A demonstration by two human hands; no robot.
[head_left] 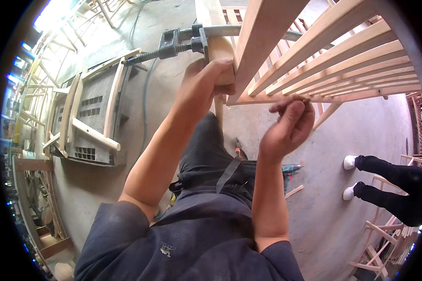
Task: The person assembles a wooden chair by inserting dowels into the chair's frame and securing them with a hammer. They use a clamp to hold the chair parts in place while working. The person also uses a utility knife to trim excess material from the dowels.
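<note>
In front of me stands a slatted wooden frame (272, 42), its pale slats running off to the right. A long bar clamp (173, 43) with a threaded screw lies across it at the upper left. My left hand (199, 86) is closed round a pale wooden block (222, 54) between the clamp's jaw and the frame's thick post. Just below the frame's lower rail (286, 99) is my right hand (288, 126), its fingers curled and thumb pressed in. What those fingers hold, if anything, is too small to make out.
A dark plastic pallet (91, 110) carries curved wooden parts at left. Pliers (239, 147) and a teal power tool (290, 167) show near my legs. A person in black trousers (389, 185) stands at right, above more wooden frames (380, 246). A hose (145, 100) crosses the floor.
</note>
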